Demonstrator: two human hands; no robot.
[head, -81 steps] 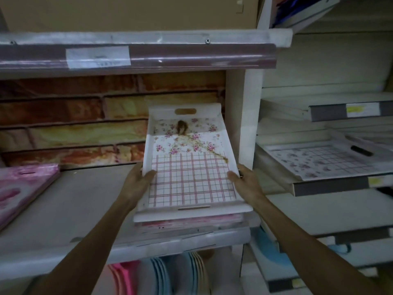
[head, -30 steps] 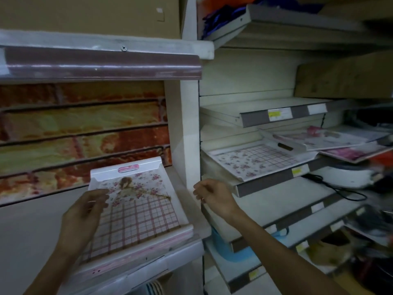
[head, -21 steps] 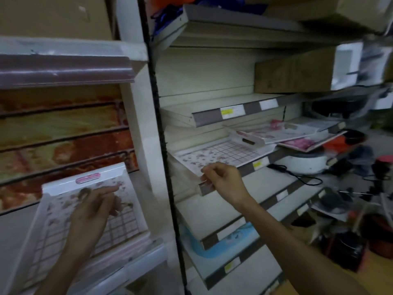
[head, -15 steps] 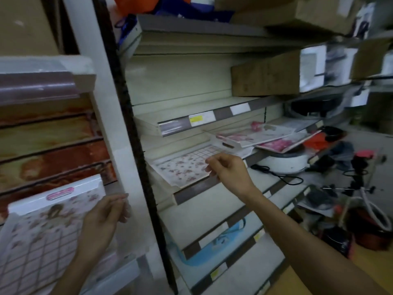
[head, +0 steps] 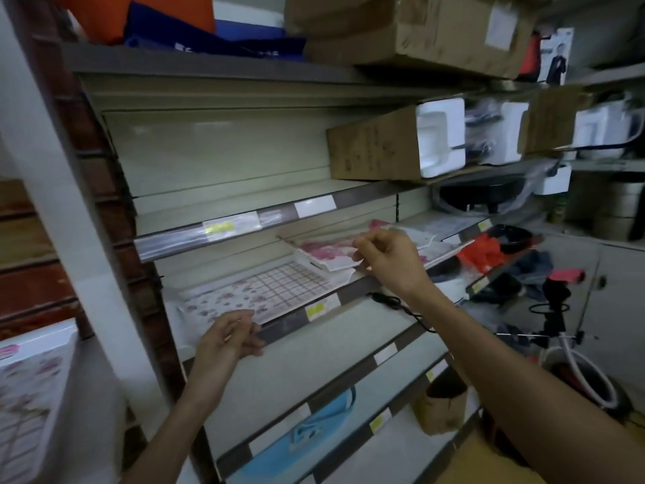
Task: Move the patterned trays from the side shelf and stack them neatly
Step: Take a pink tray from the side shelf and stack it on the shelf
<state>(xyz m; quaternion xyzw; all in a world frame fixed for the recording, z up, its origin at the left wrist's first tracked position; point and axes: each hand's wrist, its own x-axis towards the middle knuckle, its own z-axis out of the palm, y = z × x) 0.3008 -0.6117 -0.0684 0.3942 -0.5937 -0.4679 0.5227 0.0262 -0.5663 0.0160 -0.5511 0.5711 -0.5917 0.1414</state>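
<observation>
A white tray with pink checks and flowers [head: 265, 291] lies on the side shelf [head: 352, 291]. A pink floral tray [head: 324, 251] lies tilted over its right end, with a further tray [head: 443, 225] behind it. My left hand [head: 227, 338] hovers at the checked tray's front left corner, fingers relaxed and holding nothing. My right hand [head: 387, 262] is at the pink tray's near corner with its fingers curled; whether they pinch the rim is unclear. The stacked checked trays [head: 31, 386] sit at the far left on the front shelf.
Cardboard boxes [head: 373, 148] fill the shelf above. A black cable [head: 394, 303] lies on the shelf below the trays, and a blue item [head: 307, 431] lies lower still. Red cloth [head: 485, 251], hoses and clutter crowd the right. A white upright post [head: 69, 218] separates the two shelf units.
My view has swung right to the side shelf. My left hand left the stacked tray and came to the checked tray's front corner. My right hand moved right to the pink tray.
</observation>
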